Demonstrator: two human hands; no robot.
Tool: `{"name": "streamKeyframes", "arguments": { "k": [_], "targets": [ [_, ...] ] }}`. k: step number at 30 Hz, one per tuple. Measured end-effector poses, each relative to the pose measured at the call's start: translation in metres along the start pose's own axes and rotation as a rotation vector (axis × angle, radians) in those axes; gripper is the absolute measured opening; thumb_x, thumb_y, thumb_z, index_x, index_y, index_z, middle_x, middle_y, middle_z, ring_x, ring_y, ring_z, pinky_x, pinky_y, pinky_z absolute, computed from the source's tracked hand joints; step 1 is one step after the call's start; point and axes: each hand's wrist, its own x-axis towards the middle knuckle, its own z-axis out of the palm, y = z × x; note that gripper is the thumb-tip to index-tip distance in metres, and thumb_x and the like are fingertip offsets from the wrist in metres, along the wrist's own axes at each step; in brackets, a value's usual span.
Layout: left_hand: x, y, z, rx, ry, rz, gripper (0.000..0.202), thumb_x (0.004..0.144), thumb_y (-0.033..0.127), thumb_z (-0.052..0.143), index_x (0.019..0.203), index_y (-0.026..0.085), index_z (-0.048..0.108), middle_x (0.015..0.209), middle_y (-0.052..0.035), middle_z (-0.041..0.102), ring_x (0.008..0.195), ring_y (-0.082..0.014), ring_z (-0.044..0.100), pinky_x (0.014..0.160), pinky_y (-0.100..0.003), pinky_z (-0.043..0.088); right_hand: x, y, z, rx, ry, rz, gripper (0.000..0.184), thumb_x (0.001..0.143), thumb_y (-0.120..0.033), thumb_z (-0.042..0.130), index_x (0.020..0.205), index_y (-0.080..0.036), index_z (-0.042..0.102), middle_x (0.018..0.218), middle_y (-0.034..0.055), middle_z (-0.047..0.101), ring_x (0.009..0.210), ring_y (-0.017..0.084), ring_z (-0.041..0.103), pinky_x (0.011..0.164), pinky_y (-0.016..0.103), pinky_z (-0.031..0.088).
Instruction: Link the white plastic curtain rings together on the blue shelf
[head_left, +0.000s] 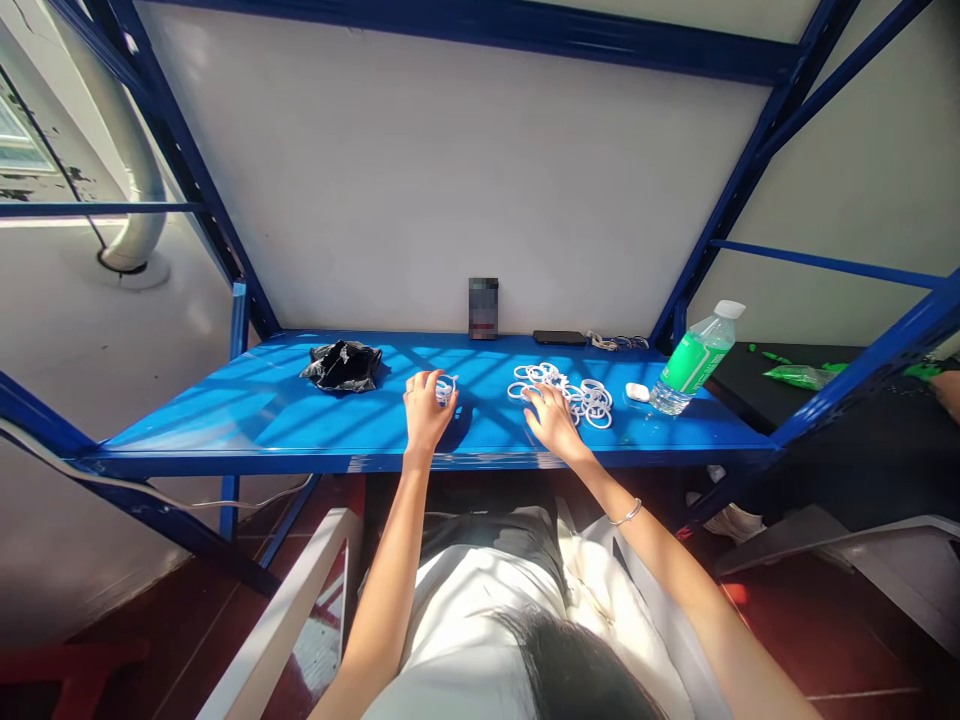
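Note:
Several white rings (445, 389) are gripped upright in my left hand (427, 412), its fingers curled round them just above the blue shelf top (247, 410). Farther right, a loose pile of the same thin white rings (596, 402) lies spread on the shelf. Over the pile's near left edge rests my right hand (553, 422), its fingers apart and touching rings. The fingertips partly cover the rings below, and whether one is pinched there is hard to see. A bracelet circles my right wrist.
A crumpled black plastic bag (343, 366) lies to the left. At the back stand a dark box (483, 308) and a flat black phone (559, 338), beside a bundled cable (616, 342). On the right are a white earphone case (637, 392) and a green-labelled bottle (696, 360). Blue posts frame both sides.

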Motion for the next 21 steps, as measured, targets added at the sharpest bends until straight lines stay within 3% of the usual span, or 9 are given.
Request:
{"name": "streamKeyframes", "arguments": {
  "k": [9,21],
  "targets": [
    [-0.003,-0.01,0.01,0.127,-0.111,-0.183,0.038,0.083,0.034,0.055,0.117,0.016,0.056,0.122,-0.0179,0.053,0.115,-0.0358,0.046,0.094,-0.052,0.041,-0.001,0.0,0.001,0.008,-0.039,-0.007,0.032,0.091,-0.025,0.041,0.115,-0.021,0.062,0.12,0.0114,0.062,0.119,0.033,0.049,0.103,0.056,0.033],
    [-0.006,-0.003,0.008,0.161,-0.099,-0.084,0.045,0.082,0.032,0.058,0.124,0.017,0.051,0.127,-0.019,0.048,0.124,-0.036,0.04,0.101,-0.053,0.033,0.0,-0.003,-0.002,0.003,-0.049,-0.021,0.029,0.091,-0.024,0.041,0.11,-0.022,0.063,0.117,0.0105,0.063,0.115,0.031,0.051,0.097,0.05,0.039]
  ]
}}
